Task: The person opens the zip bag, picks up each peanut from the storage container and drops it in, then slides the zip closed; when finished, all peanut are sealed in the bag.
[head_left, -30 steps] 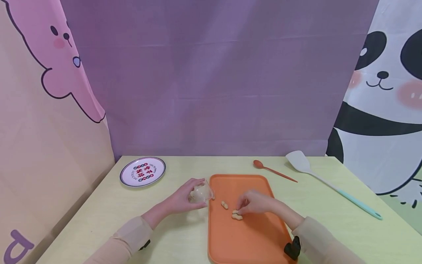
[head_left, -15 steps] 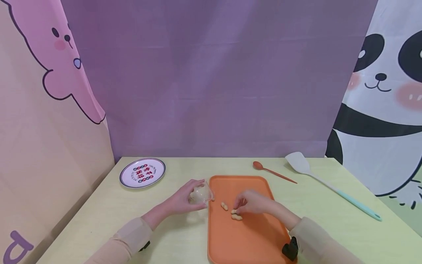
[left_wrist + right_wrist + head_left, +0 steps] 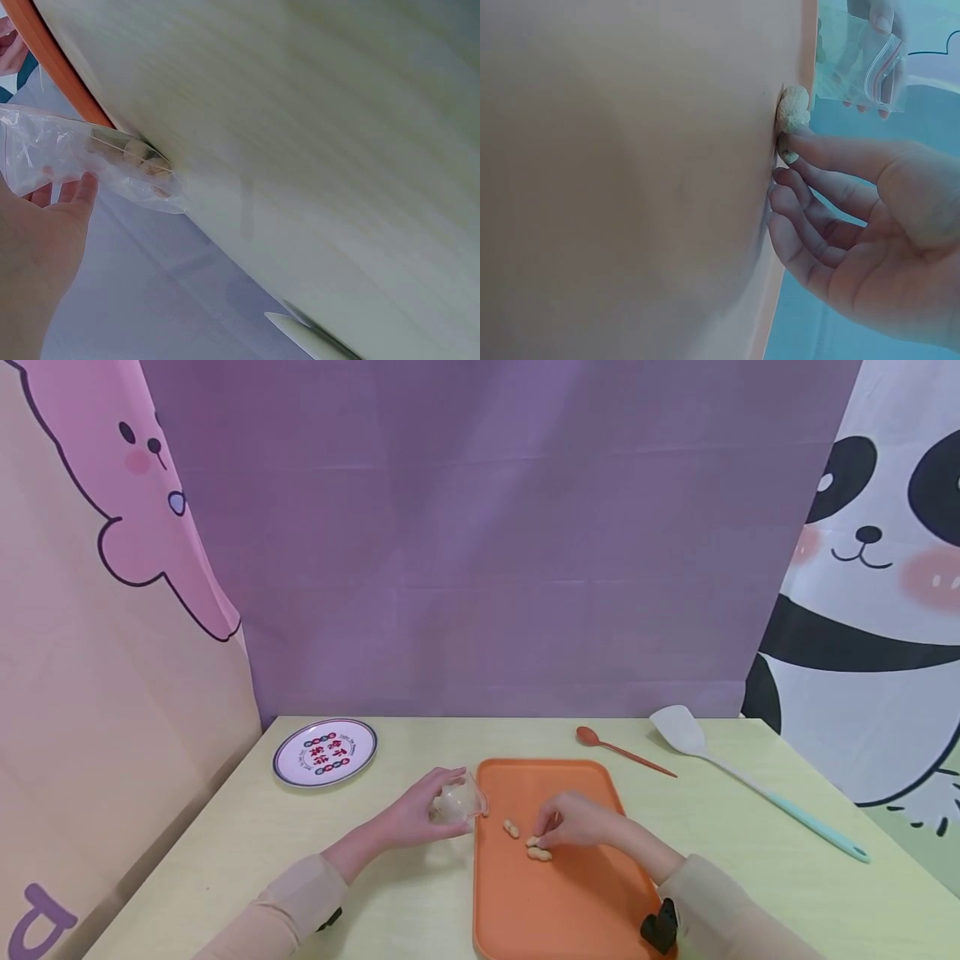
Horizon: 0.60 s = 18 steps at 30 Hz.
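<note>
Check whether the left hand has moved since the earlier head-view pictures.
No; no visible shift either way: the left hand keeps its place beside the orange tray.

Plate [image 3: 325, 753] far left; red spoon [image 3: 628, 752] near spatula [image 3: 765, 790].

**Gloss, matt and grain**

The orange tray [image 3: 555, 914] looks like smooth, matt plastic; at its left edge, the zip-lock bag [image 3: 456, 799] is clear, crinkled, glossy film. The peanuts [image 3: 539, 854] look rough and pitted. The tabletop [image 3: 408, 902] has smooth wood grain, with a glossy plate [image 3: 324, 753] near its far left corner. Creased cloth [image 3: 480, 568] hangs behind the far edge.
</note>
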Available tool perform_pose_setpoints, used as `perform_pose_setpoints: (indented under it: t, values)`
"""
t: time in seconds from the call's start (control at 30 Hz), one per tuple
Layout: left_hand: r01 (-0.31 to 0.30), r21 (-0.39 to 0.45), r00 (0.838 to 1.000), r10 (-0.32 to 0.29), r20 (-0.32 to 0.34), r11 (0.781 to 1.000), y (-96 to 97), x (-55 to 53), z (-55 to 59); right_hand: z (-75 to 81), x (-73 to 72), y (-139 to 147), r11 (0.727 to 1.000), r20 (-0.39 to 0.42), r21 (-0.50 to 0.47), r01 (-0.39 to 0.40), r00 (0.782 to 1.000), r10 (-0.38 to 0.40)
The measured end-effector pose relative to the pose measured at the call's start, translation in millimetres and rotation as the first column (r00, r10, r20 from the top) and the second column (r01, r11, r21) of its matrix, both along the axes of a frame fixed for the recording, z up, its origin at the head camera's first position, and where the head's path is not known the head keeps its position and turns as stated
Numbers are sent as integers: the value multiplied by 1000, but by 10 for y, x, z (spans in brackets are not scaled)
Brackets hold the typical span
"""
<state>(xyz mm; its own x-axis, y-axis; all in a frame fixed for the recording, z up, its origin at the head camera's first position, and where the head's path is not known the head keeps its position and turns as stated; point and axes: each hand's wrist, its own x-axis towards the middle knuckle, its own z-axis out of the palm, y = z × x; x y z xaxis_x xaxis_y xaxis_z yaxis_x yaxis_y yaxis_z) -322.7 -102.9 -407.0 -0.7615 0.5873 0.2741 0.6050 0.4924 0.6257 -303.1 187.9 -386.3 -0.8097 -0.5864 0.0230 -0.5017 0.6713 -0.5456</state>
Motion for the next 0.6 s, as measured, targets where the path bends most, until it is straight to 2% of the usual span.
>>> perform_pose_setpoints:
  t: [0.13, 0.3, 0.6]
  values:
    - [7, 3, 1000, -7, 4, 1000, -3, 5, 6, -4, -10, 5, 1000, -19, 4, -8, 1000, 8]
    - [21, 18, 1000, -21, -6, 1000, -2, 1, 11, 21, -10, 5, 1000, 5, -17, -4, 1000, 4]
    - [19, 10, 1000, -19, -10, 1000, 8, -4, 10, 148, -9, 5, 999, -3, -35, -1, 1000, 1]
